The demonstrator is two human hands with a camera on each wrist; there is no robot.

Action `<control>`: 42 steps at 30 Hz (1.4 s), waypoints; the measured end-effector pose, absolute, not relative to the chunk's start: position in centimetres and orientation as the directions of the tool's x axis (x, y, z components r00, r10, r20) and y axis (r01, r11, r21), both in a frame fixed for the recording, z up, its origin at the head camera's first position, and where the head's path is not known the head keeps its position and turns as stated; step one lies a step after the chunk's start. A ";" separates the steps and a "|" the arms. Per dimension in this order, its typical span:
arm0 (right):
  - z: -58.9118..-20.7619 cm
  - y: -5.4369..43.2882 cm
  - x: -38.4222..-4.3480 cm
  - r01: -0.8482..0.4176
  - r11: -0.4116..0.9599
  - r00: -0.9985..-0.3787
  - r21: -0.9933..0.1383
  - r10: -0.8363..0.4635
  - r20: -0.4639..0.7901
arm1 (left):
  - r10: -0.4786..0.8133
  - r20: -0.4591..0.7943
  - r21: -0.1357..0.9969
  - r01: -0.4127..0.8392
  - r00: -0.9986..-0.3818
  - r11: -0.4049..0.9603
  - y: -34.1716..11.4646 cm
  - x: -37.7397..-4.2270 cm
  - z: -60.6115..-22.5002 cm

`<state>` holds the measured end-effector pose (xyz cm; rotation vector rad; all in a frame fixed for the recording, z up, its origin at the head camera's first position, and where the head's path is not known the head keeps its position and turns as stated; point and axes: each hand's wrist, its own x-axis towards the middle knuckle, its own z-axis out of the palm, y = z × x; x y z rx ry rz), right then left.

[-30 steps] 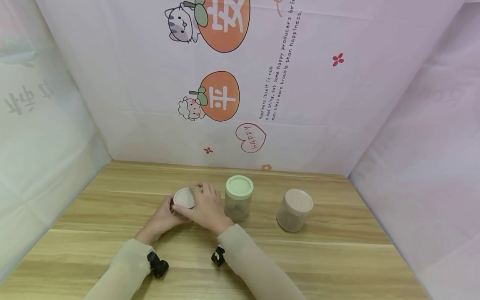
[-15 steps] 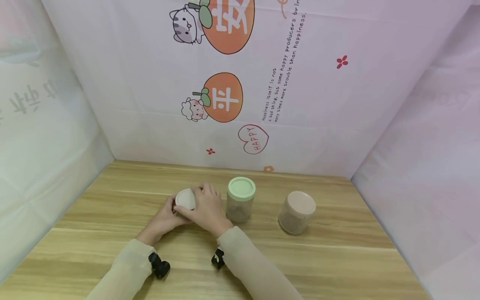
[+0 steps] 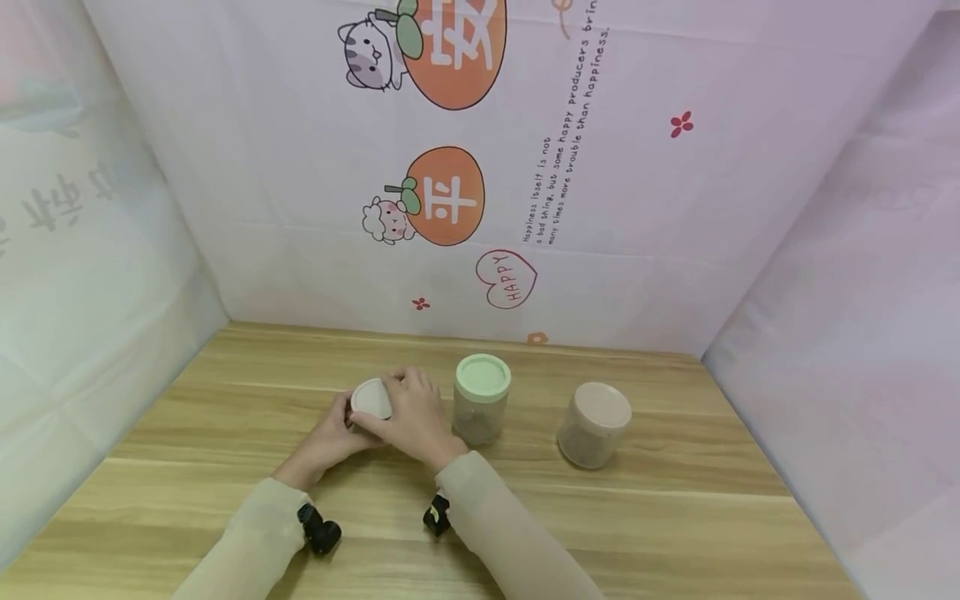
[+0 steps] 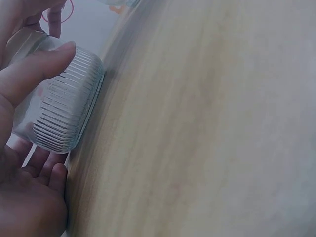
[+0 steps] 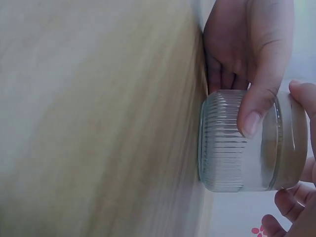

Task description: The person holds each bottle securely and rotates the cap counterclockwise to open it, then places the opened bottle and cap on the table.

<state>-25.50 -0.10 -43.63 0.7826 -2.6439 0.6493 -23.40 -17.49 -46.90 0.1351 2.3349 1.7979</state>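
Observation:
A ribbed clear glass jar (image 5: pixel 224 153) stands upright on the wooden table, with a whitish lid (image 3: pixel 370 400) on top. My left hand (image 3: pixel 326 442) grips the jar's body from the left, its thumb (image 4: pixel 49 64) laid across the glass and its fingers round the far side. From above, my right hand (image 3: pixel 416 421) grips the lid by its rim, thumb near me and fingers on the far side. Part of the lid is hidden under that hand. Seen from the right wrist, the lid (image 5: pixel 295 143) sits level against the jar's neck.
Just right of my right hand stands a taller jar with a green lid (image 3: pixel 482 379). Farther right is a jar with a pale pink lid (image 3: pixel 603 406). Printed cloth (image 3: pixel 615 208) walls the table (image 3: pixel 675 533) at the back and both sides.
The head view has shifted slightly. Both hands keep their hold on the jar and its lid, with no clear movement.

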 end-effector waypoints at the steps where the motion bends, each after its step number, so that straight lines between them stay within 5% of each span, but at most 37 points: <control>1: -43.6 0.0 -25.5 -0.582 0.740 -0.798 -0.337 -0.440 0.412 | 0.188 -0.097 0.966 -0.047 -0.977 0.255 -17.5 -23.4 -47.0; 32: -43.1 0.9 -25.9 -0.573 0.612 -0.810 -0.545 -0.525 0.262 | 0.196 -0.080 0.969 -0.031 -0.977 0.243 -17.6 -23.6 -47.1; 42: -42.9 0.7 -25.9 -0.607 0.646 -0.794 -0.463 -0.511 0.328 | 0.195 -0.085 0.972 -0.038 -0.977 0.233 -17.5 -23.7 -47.0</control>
